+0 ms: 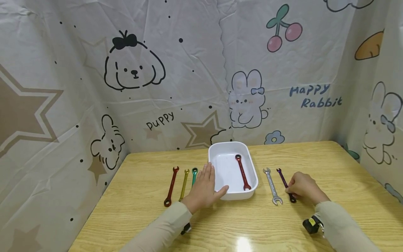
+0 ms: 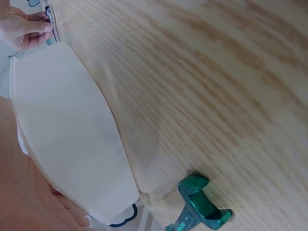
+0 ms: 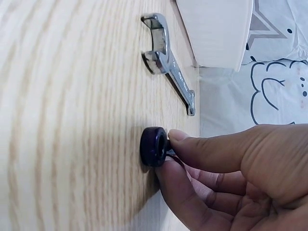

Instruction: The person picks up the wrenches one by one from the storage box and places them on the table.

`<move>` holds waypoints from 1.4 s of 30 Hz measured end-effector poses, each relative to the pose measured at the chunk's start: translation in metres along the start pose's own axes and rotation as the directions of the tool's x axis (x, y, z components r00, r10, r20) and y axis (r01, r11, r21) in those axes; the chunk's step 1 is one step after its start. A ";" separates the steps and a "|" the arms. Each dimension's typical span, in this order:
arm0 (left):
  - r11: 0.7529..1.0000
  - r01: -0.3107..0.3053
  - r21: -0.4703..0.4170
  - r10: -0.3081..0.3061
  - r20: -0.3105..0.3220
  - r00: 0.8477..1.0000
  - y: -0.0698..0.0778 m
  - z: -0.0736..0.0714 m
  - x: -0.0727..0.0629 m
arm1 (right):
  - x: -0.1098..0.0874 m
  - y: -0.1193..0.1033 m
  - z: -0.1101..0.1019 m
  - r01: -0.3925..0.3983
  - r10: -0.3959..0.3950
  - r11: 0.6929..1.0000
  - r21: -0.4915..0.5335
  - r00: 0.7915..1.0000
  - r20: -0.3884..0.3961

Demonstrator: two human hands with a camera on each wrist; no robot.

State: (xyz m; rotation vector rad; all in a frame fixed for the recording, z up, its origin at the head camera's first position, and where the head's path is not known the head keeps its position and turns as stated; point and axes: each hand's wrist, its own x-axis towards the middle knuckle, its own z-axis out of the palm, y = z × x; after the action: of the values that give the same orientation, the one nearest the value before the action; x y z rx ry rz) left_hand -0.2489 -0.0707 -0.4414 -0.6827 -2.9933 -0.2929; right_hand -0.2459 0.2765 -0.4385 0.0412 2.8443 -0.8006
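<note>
My right hand pinches a purple combination wrench between thumb and fingers. The wrench's ring end is on the wood in the right wrist view. Straight-fingered, my left hand rests against the left side of a white plastic bin. Inside that bin lies a red wrench. Just left of the purple one is a silver open-ended wrench. A green wrench is partly hidden behind my left hand; its open end shows in the left wrist view.
Left of the green wrench lie a yellow wrench and another red wrench, roughly parallel. All stand on a wood-grain table. A printed cloth with cartoon animals hangs behind and at both sides.
</note>
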 end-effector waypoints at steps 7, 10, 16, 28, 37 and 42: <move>1.000 -0.005 0.011 0.005 -0.004 1.000 0.000 0.001 0.001 | -0.001 -0.001 -0.003 0.027 -0.027 0.999 -0.039 1.000 -0.007; 1.000 -0.005 0.010 0.005 -0.005 1.000 -0.001 0.002 0.001 | -0.001 -0.005 -0.008 0.048 -0.049 0.996 -0.069 0.999 -0.014; 1.000 -0.006 0.007 0.007 -0.011 1.000 -0.002 0.004 0.002 | 0.001 -0.022 -0.021 0.075 -0.075 0.997 -0.030 0.997 -0.027; 1.000 -0.008 0.007 0.008 -0.007 1.000 -0.001 0.002 0.002 | 0.009 -0.079 -0.033 0.167 -0.163 0.985 0.045 0.983 -0.087; 1.000 0.004 -0.004 -0.004 0.002 1.000 0.000 0.001 0.001 | 0.031 -0.127 -0.019 0.161 -0.150 0.981 0.113 0.983 -0.102; 1.000 0.010 0.004 -0.010 0.007 1.000 -0.001 0.002 0.002 | 0.043 -0.145 -0.003 0.172 -0.162 0.981 0.093 0.981 -0.104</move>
State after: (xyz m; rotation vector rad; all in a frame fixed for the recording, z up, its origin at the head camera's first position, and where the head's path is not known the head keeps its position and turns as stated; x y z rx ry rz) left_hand -0.2514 -0.0704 -0.4433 -0.6694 -3.0042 -0.2858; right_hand -0.2995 0.1528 -0.3693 -0.1515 2.9242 -1.0032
